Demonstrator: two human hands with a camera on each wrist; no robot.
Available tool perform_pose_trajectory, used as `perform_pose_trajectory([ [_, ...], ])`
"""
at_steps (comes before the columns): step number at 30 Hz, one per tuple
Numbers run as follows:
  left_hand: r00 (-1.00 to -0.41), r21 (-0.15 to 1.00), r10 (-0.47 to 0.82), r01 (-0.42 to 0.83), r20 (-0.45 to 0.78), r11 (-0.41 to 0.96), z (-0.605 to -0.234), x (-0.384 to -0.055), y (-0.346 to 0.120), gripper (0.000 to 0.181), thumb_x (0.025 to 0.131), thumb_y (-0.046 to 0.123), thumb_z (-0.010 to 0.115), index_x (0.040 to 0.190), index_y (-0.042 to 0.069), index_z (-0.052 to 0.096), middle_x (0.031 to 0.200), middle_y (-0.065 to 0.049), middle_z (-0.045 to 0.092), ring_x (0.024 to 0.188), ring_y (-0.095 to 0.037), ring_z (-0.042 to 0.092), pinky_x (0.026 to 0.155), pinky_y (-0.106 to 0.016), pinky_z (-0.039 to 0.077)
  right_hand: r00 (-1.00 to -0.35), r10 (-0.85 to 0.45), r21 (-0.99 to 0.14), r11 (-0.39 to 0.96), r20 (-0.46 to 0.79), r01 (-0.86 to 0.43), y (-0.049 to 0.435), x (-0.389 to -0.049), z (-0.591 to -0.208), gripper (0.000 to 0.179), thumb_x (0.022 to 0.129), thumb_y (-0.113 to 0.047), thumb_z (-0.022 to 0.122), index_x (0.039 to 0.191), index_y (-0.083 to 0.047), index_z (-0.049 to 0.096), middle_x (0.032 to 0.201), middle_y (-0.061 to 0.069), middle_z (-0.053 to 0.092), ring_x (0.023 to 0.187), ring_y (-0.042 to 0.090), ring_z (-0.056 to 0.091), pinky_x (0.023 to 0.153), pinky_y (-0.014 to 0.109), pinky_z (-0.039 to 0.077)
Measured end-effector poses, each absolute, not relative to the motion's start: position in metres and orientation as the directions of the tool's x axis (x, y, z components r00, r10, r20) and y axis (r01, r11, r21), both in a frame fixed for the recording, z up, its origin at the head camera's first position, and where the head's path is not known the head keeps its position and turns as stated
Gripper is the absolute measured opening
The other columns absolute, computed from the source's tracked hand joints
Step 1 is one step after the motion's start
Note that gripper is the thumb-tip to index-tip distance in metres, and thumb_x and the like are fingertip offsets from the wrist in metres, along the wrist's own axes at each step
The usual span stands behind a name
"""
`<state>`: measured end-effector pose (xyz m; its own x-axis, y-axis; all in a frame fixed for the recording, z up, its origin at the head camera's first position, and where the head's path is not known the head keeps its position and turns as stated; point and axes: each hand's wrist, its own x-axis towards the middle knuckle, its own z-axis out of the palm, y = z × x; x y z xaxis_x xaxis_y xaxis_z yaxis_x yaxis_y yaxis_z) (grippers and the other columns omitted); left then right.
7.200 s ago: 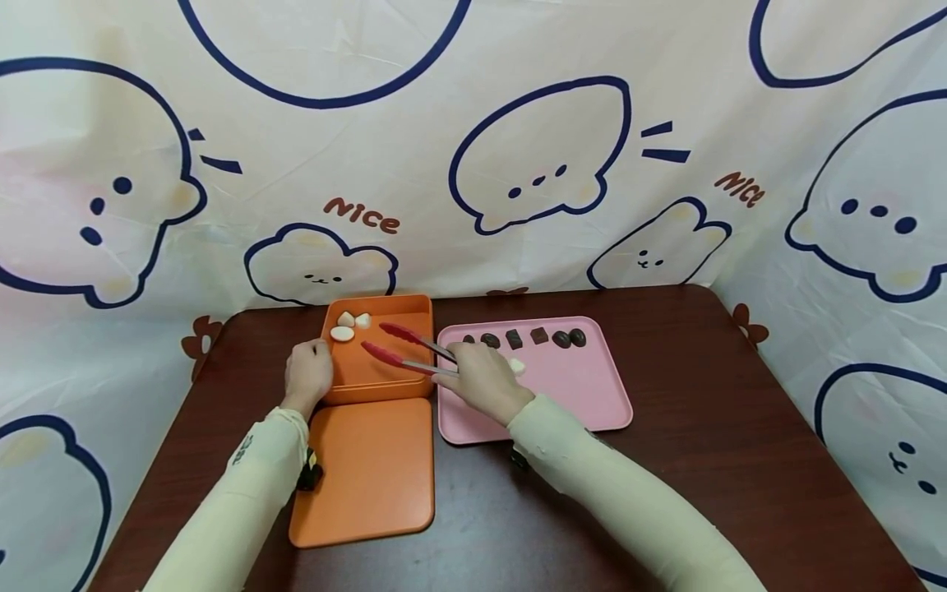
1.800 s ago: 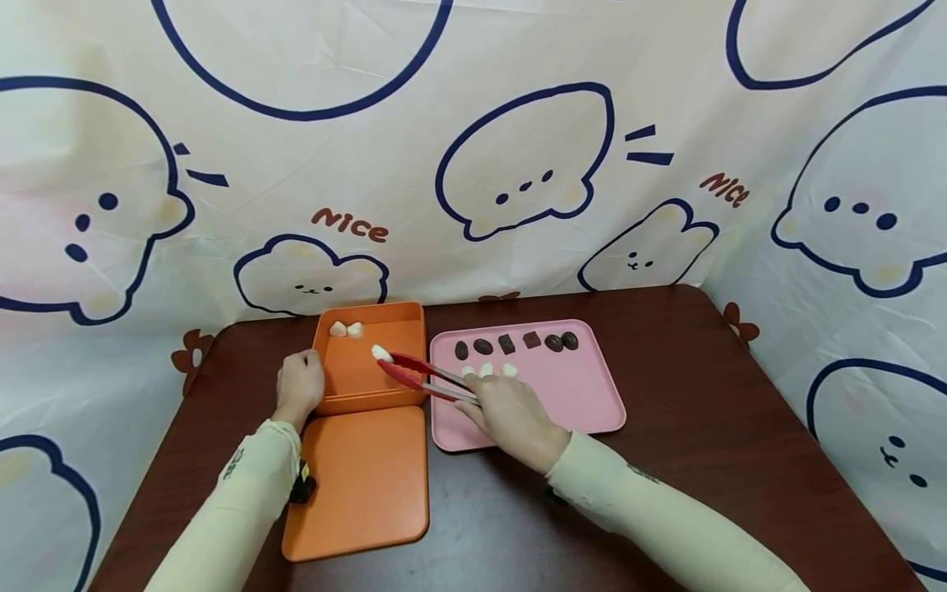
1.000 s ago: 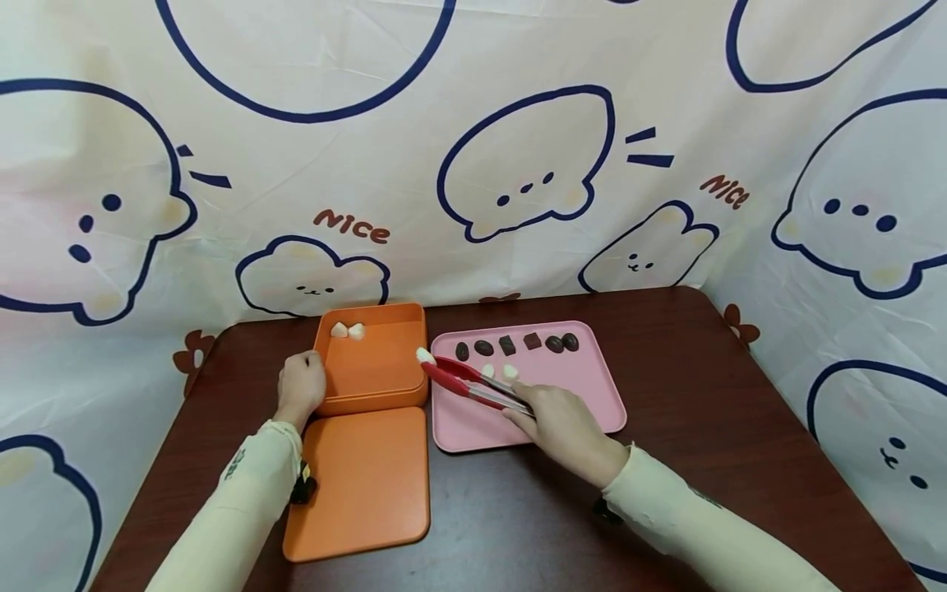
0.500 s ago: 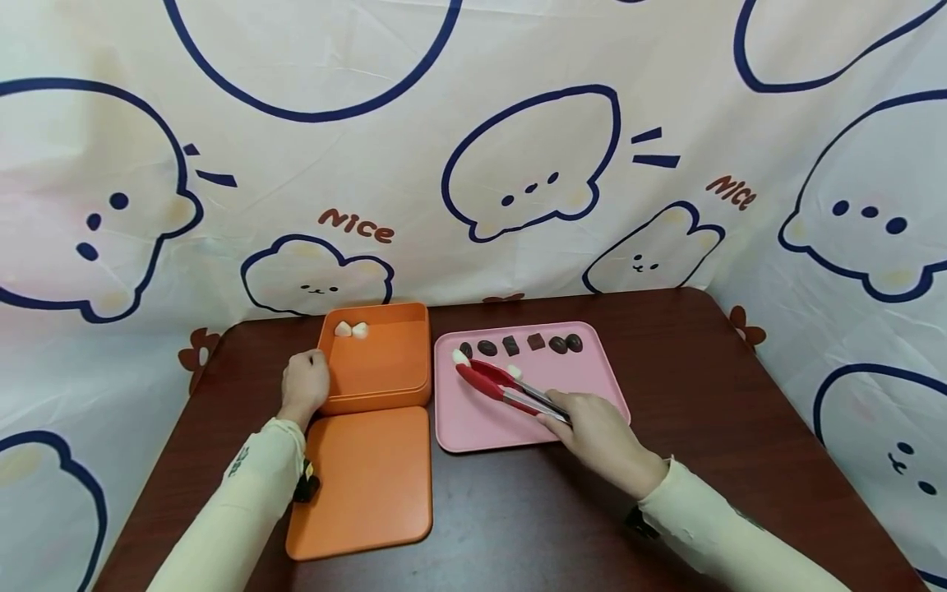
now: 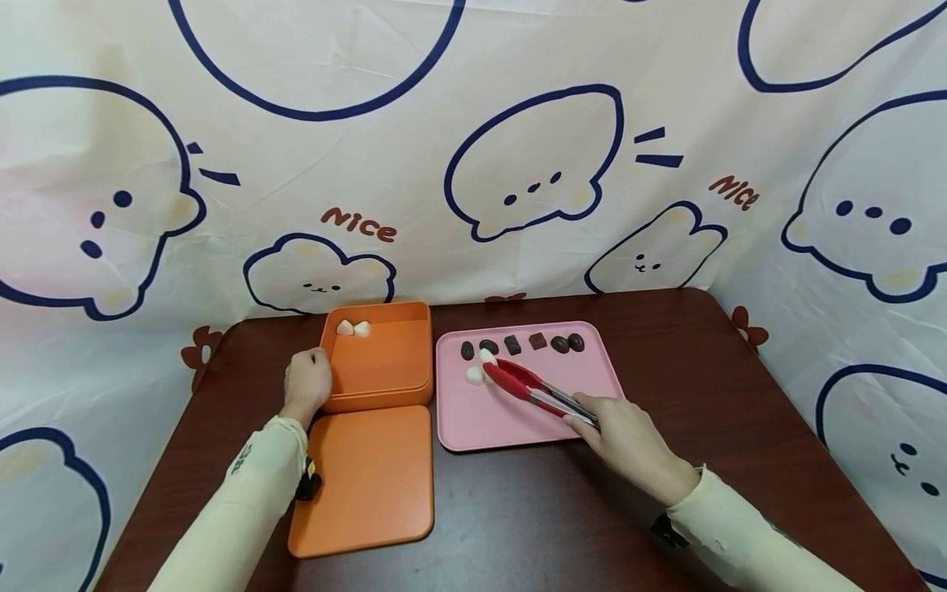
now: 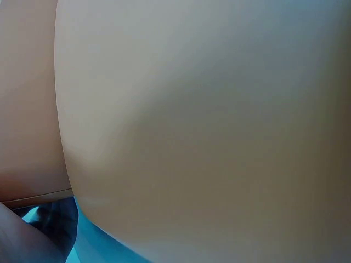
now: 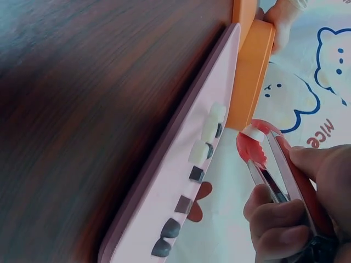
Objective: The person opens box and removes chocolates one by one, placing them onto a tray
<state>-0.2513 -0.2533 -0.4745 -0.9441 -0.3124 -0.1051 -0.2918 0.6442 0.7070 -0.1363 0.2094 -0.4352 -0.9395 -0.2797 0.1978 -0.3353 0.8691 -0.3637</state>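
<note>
My left hand (image 5: 307,380) grips the left wall of an open orange box (image 5: 381,400), where two small white pieces (image 5: 362,329) sit in the back left corner. Red-tipped metal tongs (image 5: 510,384) are in my right hand (image 5: 629,440), fingers and thumb wrapped round the handles. Between the tong tips is a white piece (image 7: 253,133), like a white chocolate, above the pink tray (image 5: 533,411). Dark chocolates (image 5: 512,344) line the tray's back; white pieces (image 7: 198,152) lie in front of them, partly hidden by the tongs in the head view.
An orange lid (image 5: 366,485) lies flat in front of the box. The pink tray stands just right of the box on a dark wooden table (image 5: 710,395). A cartoon-printed cloth (image 5: 518,271) hangs behind and at both sides.
Earlier the open tongs were over the box, which held three white pieces. The tongs then gripped one and carried it right, over the tray. My left hand stays at the box.
</note>
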Motion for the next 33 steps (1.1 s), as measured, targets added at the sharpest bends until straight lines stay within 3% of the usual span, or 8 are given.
perform_pose_trajectory([
  [11, -0.942, 0.710, -0.314, -0.302, -0.119, 0.636, -0.475, -0.251, -0.252, 0.044, 0.109, 0.032, 0.020, 0.076, 0.010, 0.040, 0.072, -0.007, 0.033, 0.068, -0.028, 0.043, 0.066, -0.036, 0.035, -0.962, -0.230, -0.361, 0.893, 0.146, -0.268, 0.235, -0.133, -0.434, 0.025, 0.094, -0.026, 0.073, 0.112, -0.008, 0.073, 0.069, -0.005, 0.058, 0.058, 0.009, 0.044, 0.053, 0.026, 0.038],
  [18, -0.942, 0.714, -0.314, -0.298, -0.114, 0.634, -0.475, -0.250, -0.253, 0.044, 0.109, 0.032, 0.019, 0.074, 0.010, 0.037, 0.070, -0.006, 0.029, 0.065, -0.027, 0.039, 0.065, -0.036, 0.034, -0.972, -0.209, -0.348, 0.908, 0.111, -0.235, 0.249, -0.133, -0.433, 0.017, 0.095, -0.023, 0.071, 0.102, -0.008, 0.070, 0.061, -0.004, 0.042, 0.054, 0.010, 0.039, 0.049, 0.026, 0.033],
  [33, -0.950, 0.709, -0.298, -0.272, -0.091, 0.651, -0.474, -0.250, -0.253, 0.042, 0.108, 0.028, 0.021, 0.073, 0.009, 0.036, 0.068, -0.006, 0.029, 0.062, -0.027, 0.037, 0.063, -0.036, 0.034, -0.983, -0.181, -0.368, 0.914, 0.005, -0.170, 0.260, -0.136, -0.438, 0.017, 0.096, -0.024, 0.069, 0.094, -0.007, 0.067, 0.060, -0.003, 0.041, 0.050, 0.010, 0.038, 0.045, 0.025, 0.033],
])
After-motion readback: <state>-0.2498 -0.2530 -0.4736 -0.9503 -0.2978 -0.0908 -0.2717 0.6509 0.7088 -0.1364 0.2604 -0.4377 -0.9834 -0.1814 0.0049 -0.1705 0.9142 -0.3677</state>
